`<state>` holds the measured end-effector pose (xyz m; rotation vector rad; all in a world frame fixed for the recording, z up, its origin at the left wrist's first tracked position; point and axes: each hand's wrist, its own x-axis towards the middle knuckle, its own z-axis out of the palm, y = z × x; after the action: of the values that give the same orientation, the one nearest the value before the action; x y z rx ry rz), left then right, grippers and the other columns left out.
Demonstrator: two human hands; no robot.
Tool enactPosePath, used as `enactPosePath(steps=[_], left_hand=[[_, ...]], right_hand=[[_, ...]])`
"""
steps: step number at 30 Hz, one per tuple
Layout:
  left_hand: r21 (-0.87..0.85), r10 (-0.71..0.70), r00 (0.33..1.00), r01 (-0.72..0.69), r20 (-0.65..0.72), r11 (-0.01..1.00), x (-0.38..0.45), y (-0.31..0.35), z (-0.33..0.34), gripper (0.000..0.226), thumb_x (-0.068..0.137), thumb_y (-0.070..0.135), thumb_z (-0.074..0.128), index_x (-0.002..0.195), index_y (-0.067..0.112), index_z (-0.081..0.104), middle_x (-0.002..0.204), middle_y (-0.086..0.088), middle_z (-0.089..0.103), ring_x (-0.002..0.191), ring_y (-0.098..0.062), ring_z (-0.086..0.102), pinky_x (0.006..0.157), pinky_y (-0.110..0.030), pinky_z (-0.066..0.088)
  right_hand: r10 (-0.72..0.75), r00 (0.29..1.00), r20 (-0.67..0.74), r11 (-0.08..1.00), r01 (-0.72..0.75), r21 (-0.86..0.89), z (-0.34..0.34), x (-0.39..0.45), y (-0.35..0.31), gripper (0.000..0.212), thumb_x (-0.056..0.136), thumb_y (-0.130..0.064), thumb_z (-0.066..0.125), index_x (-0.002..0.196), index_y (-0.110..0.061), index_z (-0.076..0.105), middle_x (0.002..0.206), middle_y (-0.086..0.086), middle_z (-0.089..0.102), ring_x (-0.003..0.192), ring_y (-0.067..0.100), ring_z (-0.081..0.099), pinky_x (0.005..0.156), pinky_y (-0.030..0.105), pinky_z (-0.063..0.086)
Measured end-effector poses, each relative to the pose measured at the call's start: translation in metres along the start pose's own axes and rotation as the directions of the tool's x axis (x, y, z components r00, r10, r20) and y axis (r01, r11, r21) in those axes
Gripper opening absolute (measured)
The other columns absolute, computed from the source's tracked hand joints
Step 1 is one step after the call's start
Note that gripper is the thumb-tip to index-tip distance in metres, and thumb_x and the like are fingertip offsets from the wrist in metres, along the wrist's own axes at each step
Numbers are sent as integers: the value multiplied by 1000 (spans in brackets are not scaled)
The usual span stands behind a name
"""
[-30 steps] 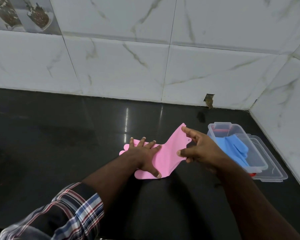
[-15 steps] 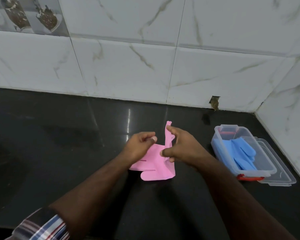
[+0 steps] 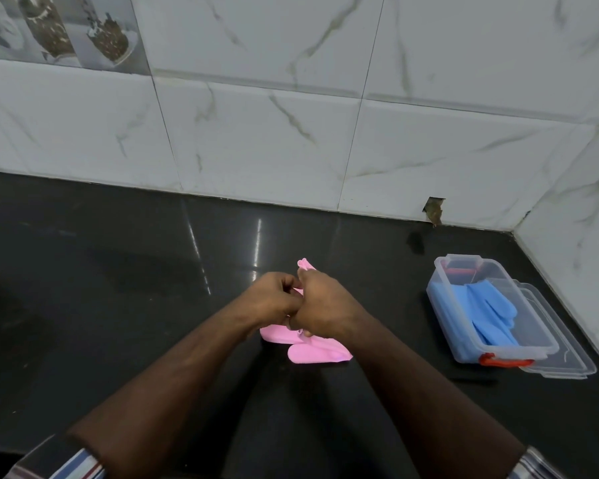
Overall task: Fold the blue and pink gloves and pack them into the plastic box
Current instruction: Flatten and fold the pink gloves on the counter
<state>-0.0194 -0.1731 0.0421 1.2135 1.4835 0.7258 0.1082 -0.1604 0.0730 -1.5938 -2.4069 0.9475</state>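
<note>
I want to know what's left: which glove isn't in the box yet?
The pink glove, gripped by both hands on the black counter. The blue gloves already lie inside the plastic box.

A glossy black countertop [image 3: 118, 305] meets white marble-veined wall tiles [image 3: 256, 140] forming a corner at right

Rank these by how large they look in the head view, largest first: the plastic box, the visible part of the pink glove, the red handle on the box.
1. plastic box
2. pink glove, mostly hidden under both hands, so only its visible part is ranked
3. red handle
</note>
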Motion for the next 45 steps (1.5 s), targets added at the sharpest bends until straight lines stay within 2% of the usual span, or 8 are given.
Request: enactPosePath(steps=[3, 7, 10, 13, 16, 27, 33, 45], left_hand=[[125, 24, 997, -14, -78, 992, 4, 0, 3, 19, 77, -6, 62, 93, 1, 70, 75, -11, 68, 65, -20, 65, 64, -33, 57], [105, 55, 989, -40, -138, 994, 7, -12, 1, 18, 82, -1, 60, 95, 1, 71, 84, -18, 74, 74, -28, 71, 72, -44, 59], [37, 32, 979, -25, -201, 999, 8, -23, -2, 19, 83, 2, 58, 92, 7, 73, 83, -15, 74, 74, -27, 70, 68, -39, 57], [-24, -40, 964, 35, -261, 999, 8, -34, -3, 23, 86, 0, 55, 95, 10, 73, 82, -8, 72, 66, -18, 65, 55, -26, 53], [-120, -97, 955, 65, -281, 991, 8, -47, -2, 27, 85, -2, 55, 96, 14, 74, 91, -8, 77, 74, -21, 72, 66, -36, 59], [-123, -126, 926, 87, -355, 989, 15, -64, 4, 33, 88, 2, 50, 109, 19, 69, 101, 1, 74, 89, -19, 70, 74, -28, 54], [-13, -63, 935, 62, -350, 998, 20, -74, 3, 33, 87, 11, 67, 120, 16, 64, 106, -1, 73, 94, -19, 69, 83, -33, 55], [-10, -63, 933, 64, -354, 998, 21, -74, 2, 33, 89, 3, 58, 114, 22, 66, 108, 0, 73, 97, -21, 69, 91, -40, 56]], right_hand=[[7, 1000, 20, 987, -10, 160, 6, 1, 5, 77, 76, 14, 69, 143, -2, 35, 110, -2, 61, 63, -12, 60, 48, 4, 41], [-73, 997, -14, 993, 74, 96, 4, 0, 6, 69, 75, -3, 75, 138, -7, 46, 139, 6, 54, 118, 10, 56, 85, 13, 42], [-132, 990, -39, 964, 137, 228, -1, -3, 22, 58, 83, -5, 70, 137, -11, 51, 130, -10, 59, 114, -18, 46, 81, -6, 28], [-25, 959, -281, 988, 66, 139, 0, 3, 59, 47, 89, -19, 62, 135, -20, 56, 137, -5, 59, 122, 6, 54, 101, 16, 39], [120, 947, -298, 993, -118, 25, 16, 3, 95, 47, 97, -26, 51, 143, -20, 46, 150, -1, 45, 136, 15, 42, 113, 32, 30], [88, 975, -204, 961, -137, -241, 66, 2, 114, 54, 104, -40, 22, 155, -23, 16, 163, -5, 13, 151, 20, 2, 120, 46, 12], [104, 978, -180, 945, -153, -289, 72, 6, 114, 56, 103, -44, 18, 155, -24, 11, 164, -5, 7, 151, 22, -3, 120, 49, 8], [49, 992, -119, 942, -85, -323, 71, 10, 112, 57, 103, -45, 18, 155, -24, 8, 164, -4, -2, 151, 16, -5, 120, 51, 6]])
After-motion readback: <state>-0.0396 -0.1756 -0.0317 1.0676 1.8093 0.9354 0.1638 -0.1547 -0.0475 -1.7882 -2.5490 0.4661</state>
